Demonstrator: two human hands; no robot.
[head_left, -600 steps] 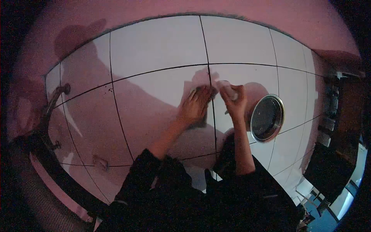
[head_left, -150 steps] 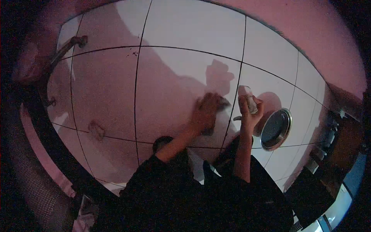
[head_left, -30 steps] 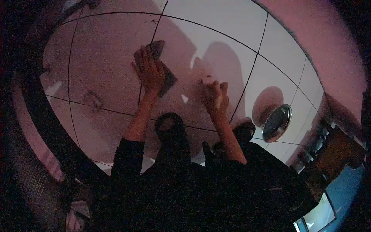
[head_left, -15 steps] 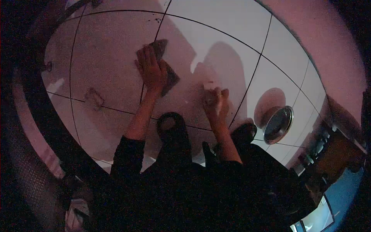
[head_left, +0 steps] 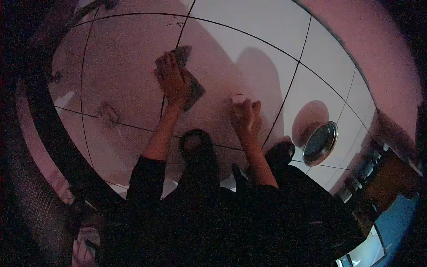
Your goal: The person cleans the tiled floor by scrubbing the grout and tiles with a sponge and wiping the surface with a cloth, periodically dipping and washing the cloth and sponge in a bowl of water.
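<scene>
My left hand [head_left: 174,84] lies flat, fingers stretched out, on a dark grey piece that looks like cloth [head_left: 194,92]. Corners of this piece stick out above the fingers and to the right of the palm, on the pale tiled floor [head_left: 129,53]. To the right, my right hand [head_left: 246,116] is closed around a small whitish object [head_left: 238,97]; only its top end shows above the fingers, and the rest is hidden. A gap of bare tile separates the two hands.
A round metal-rimmed dish [head_left: 320,143] stands on the floor at the right. Two dark shoes, one of them [head_left: 195,141] below my left hand, are near my arms. A pink wall [head_left: 356,35] rises at the upper right. Dark specks [head_left: 179,23] mark the floor.
Compared with five seconds ago, my left hand has moved left across the tiles with the dark piece, and my right hand has moved left, away from the dish. Over the last second both are nearly still.
</scene>
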